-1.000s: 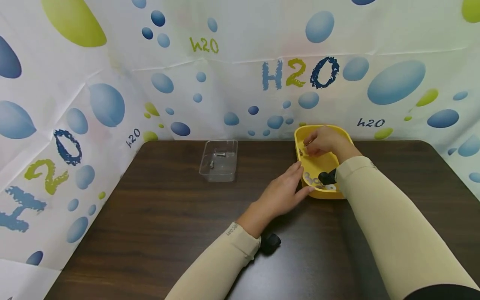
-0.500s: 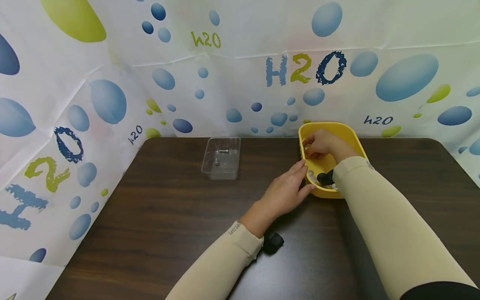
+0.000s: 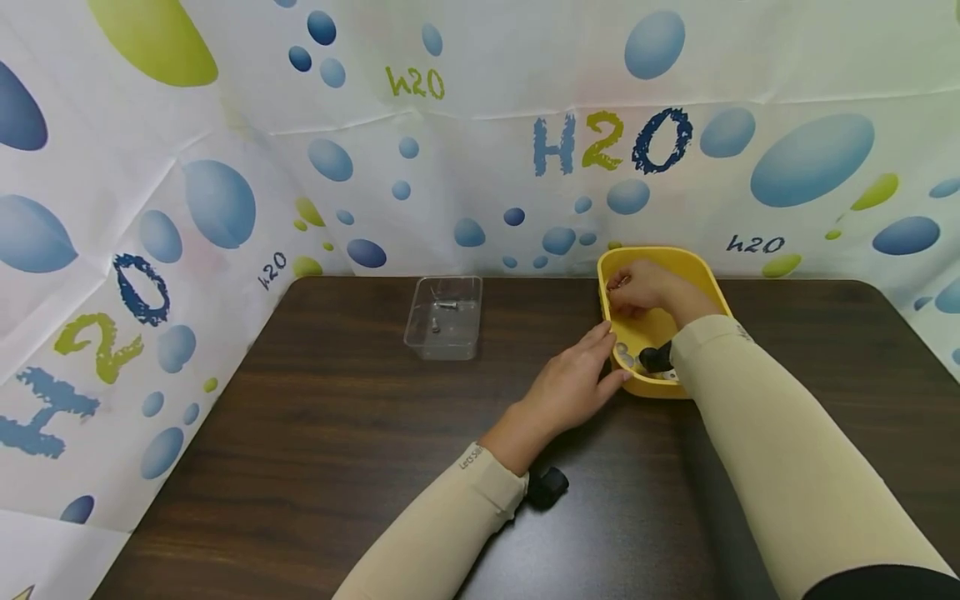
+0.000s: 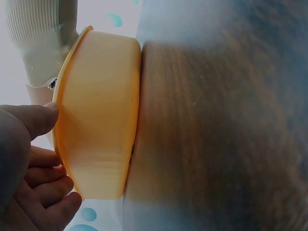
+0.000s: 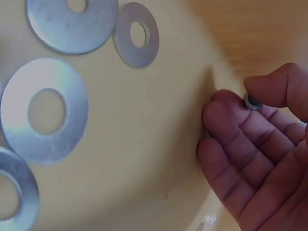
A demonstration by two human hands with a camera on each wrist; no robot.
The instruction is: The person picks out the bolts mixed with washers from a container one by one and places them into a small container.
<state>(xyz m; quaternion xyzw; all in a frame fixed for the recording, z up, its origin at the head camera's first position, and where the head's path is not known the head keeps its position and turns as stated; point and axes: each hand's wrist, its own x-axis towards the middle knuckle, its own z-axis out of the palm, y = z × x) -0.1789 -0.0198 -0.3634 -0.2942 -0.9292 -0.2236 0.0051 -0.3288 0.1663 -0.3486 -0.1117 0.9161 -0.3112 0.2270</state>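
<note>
In the head view my right hand (image 3: pixel 641 287) reaches down into a yellow plastic bin (image 3: pixel 701 268) at the back of the table. Between its thumb and fingertips it pinches a small metal screw (image 5: pixel 252 101), seen nearly end-on in the right wrist view. Several flat washers (image 5: pixel 45 110) lie on the bin floor beside that hand. My left hand (image 3: pixel 567 385) rests against the bin's near left corner, thumb and fingers touching the outside near the rim; the left wrist view shows the bin wall (image 4: pixel 103 115) beside the fingers.
Left of the bin, a clear plastic box (image 3: pixel 453 346) with a couple of small screws (image 3: pixel 447 306) stands on the dark wood table (image 3: pixel 337 433). A white curtain (image 3: pixel 480 50) with blue and green drops hangs along the back and left.
The right hand has stayed in the bin with slight finger movement, and the screw shows at its fingertips now. The left hand keeps its place on the bin. The head view has shifted slightly.
</note>
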